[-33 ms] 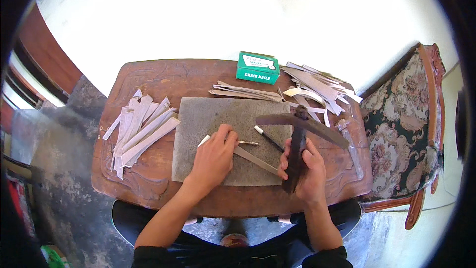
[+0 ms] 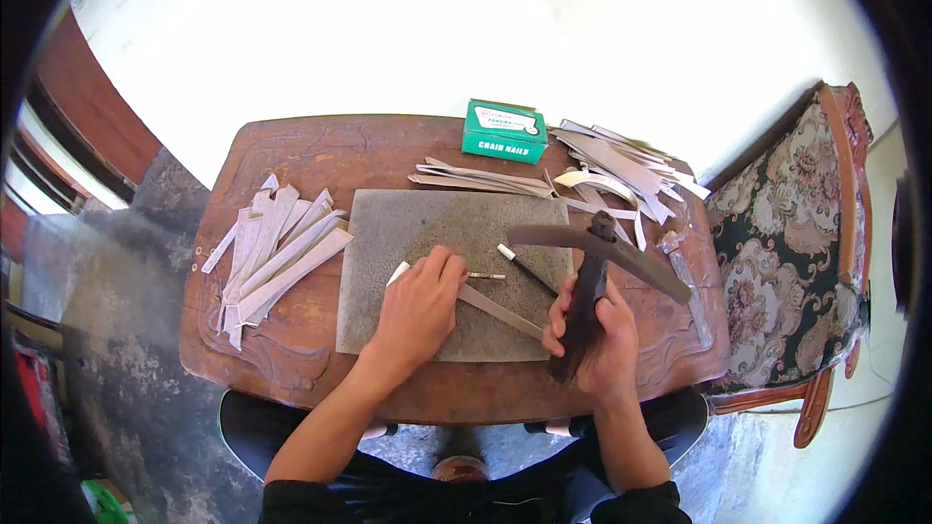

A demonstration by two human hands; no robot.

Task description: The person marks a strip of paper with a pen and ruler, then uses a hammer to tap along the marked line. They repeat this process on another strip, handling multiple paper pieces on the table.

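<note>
My right hand (image 2: 607,335) is wrapped round the dark handle of a hammer (image 2: 582,315), raised over the right part of the grey slab. Its long curved head (image 2: 553,234) points to both sides. On the slab (image 2: 388,223), my left hand (image 2: 422,301) is closed with bent fingers over a narrow tan strip (image 2: 505,312), which sticks out on both sides. A thin metal rod (image 2: 485,277) pokes out by its fingertips; its other end is hidden. Between the hands lies a black pen-like stick with a white end (image 2: 524,267).
Flat pale strips (image 2: 277,252) are heaped on the wooden table's left side; more strips (image 2: 621,170) lie at back right. A green box (image 2: 503,132) stands at the back edge. A clear plastic packet (image 2: 687,291) lies right. A floral chair (image 2: 782,233) stands beside the table (image 2: 282,146).
The hammer has shifted slightly to the right, its head tipping a little further. My left hand and the strip stay in place.
</note>
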